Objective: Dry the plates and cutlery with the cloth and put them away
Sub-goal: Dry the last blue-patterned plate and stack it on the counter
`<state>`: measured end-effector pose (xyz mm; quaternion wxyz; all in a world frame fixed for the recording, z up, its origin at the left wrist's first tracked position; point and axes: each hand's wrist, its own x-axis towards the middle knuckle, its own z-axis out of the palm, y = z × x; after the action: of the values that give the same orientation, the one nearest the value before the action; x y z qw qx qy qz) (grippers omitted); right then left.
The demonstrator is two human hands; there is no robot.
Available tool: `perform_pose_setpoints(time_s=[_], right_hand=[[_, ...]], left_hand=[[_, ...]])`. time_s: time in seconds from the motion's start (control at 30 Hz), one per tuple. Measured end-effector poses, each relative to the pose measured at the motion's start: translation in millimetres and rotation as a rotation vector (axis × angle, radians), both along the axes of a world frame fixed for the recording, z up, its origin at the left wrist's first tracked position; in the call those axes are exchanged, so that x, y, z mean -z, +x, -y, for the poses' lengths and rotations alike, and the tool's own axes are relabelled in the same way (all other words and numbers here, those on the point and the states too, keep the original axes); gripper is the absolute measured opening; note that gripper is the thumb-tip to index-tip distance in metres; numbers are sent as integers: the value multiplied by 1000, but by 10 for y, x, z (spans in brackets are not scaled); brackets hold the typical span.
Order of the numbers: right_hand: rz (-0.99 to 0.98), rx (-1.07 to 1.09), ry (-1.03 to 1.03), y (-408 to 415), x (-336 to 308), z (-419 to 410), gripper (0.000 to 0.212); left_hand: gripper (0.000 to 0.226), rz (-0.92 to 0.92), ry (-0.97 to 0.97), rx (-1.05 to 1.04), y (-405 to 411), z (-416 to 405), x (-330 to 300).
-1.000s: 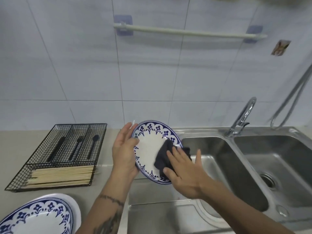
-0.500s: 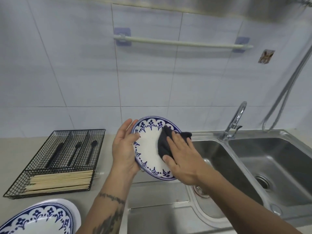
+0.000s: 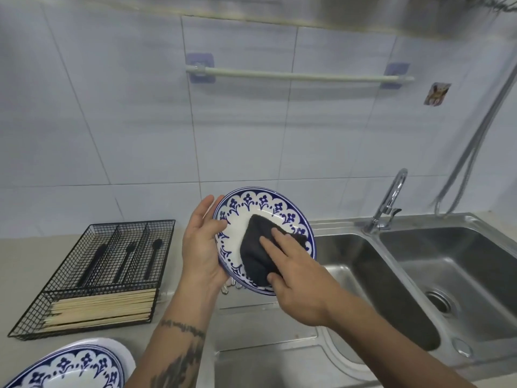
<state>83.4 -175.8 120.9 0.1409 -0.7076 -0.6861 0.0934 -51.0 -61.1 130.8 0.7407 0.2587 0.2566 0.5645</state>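
Pale wall tiles and a towel rail (image 3: 299, 77) fill the background above a beige surface (image 3: 25, 264) that runs into a steel double sink (image 3: 419, 273). Compared with a second ago, the blue-patterned plate (image 3: 251, 203) sits higher and more face-on to the camera, and the dark cloth (image 3: 257, 256) has slid from the plate's right rim to its white centre, so the wiping looks well under way on the front side, with the back probably still to do. The left hand (image 3: 201, 247) cradles the plate from behind at its left edge, its thumb curled over the rim, a closed grip on the plate. The right hand (image 3: 299, 278) presses the cloth flat against the plate with straight fingers, its thumb held against the cloth's lower edge. The plate is held in the air over the seam between surface and sink, clear of both, with the tap (image 3: 389, 203) well apart on the right. On the left, the wire cutlery tray (image 3: 92, 278) holds black cutlery (image 3: 126, 259) in its rear slots and pale chopsticks (image 3: 103, 306) in the front one. A second patterned plate (image 3: 64, 368) lies flat on the surface at the lower left, near the left forearm. Bare surface lies between the tray and the sink, so I judge there is open room to swing the plate leftward, taking care near the tray's wire edge.
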Motion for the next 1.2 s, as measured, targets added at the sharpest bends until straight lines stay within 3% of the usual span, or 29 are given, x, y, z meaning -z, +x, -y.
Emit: perform_pose_setpoints(time_s=[0.17,0.27,0.43,0.7,0.97,1.13,1.2], right_hand=[[71,81,-171,-48,-87,86,77],[-13,13,-187,-204,-34,146,87],[-186,-62,-78,0,90,-211,66],[182,138,-53,419,266,-320,74],[-96,-140,72,-24,146,-180,75],[21,-80,156,265,15,-494,72],[170,0,151,421,58,-485,73]], left_hand=[[52,-34,0,-12,106,-57,-8],[47,-36,30,8,156,-79,14],[41,-113,33,84,287,5,72],[43,-80,32,6,202,-130,-31],[43,-98,68,81,252,-143,-15],[44,-86,40,158,272,-75,20],[46,-79,38,127,233,-110,18]])
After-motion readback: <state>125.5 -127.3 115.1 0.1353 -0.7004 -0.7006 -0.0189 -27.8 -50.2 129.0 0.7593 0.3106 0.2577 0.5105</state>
